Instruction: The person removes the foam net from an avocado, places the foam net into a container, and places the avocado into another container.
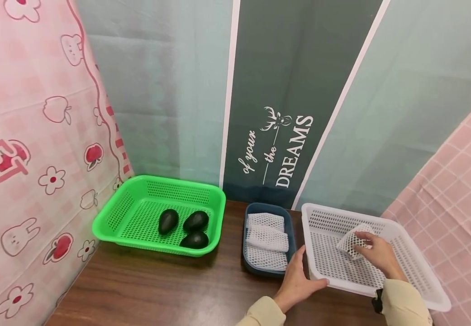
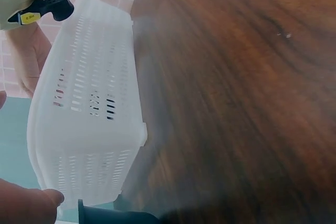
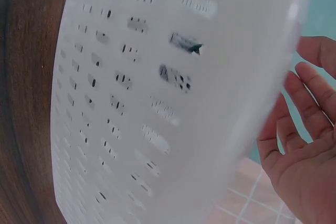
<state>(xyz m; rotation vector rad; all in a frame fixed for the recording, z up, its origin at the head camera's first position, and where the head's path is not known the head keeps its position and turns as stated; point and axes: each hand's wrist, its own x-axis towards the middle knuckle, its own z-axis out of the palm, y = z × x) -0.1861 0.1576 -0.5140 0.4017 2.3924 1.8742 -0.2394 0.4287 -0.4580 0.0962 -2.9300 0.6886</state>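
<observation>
Inside the white basket (image 1: 312, 267), my right hand (image 1: 378, 253) holds an avocado in a white foam net (image 1: 347, 244) between thumb and fingers. Dark skin shows through its mesh. In the right wrist view the basket wall hides this fruit, while the fingers (image 3: 310, 108) show past the rim. My left hand (image 1: 298, 283) rests against the basket's near left corner, thumb along the front rim and fingers straight along the side. In the left wrist view its thumb or finger (image 2: 31, 200) touches the corner.
A dark blue tray (image 1: 247, 260) with several white foam nets (image 1: 265, 237) stands left of the white basket. Farther left, a green basket (image 1: 113, 231) holds three dark avocados (image 1: 168, 222). Cloth hangs behind and at both sides of the wooden table (image 1: 158, 290).
</observation>
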